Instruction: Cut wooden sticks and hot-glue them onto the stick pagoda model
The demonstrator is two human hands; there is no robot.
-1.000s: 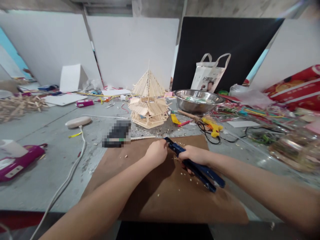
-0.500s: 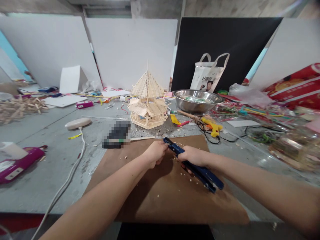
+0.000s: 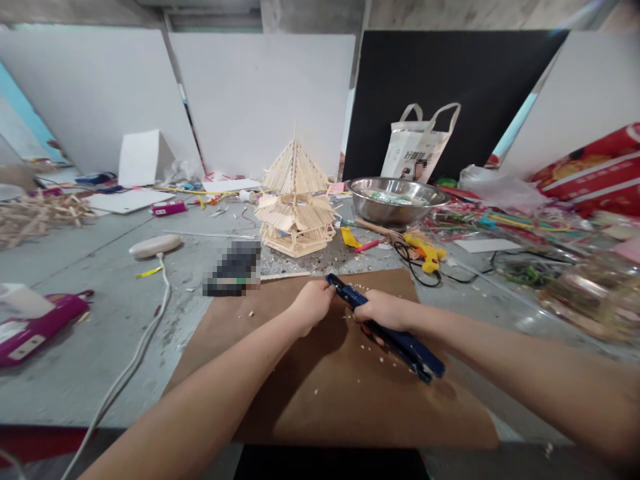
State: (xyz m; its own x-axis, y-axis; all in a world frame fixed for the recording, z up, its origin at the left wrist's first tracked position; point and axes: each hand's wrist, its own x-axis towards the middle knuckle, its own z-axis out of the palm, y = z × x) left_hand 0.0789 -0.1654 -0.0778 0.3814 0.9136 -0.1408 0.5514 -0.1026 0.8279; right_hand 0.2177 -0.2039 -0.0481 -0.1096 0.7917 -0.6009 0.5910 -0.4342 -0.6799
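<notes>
My right hand is wrapped round the handles of dark blue hand shears, which slant from upper left to lower right over a brown sheet. The two handle ends sit close together. Just left of the shears' head, my left hand is closed, fingertips pinched right beside the jaws. Whatever it holds is hidden by the fingers. Small pale wood chips lie scattered on the sheet below the shears. Beyond both hands stands a pavilion model built of thin wooden sticks.
Behind the right hand lie a yellow glue gun with a black cord and a metal bowl. A blurred-out dark object sits left of the model. Further left are a white cable, a purple power strip and a stick pile.
The shears' handles have come closer together in my right hand. My left hand stays by the jaws, almost unmoved.
</notes>
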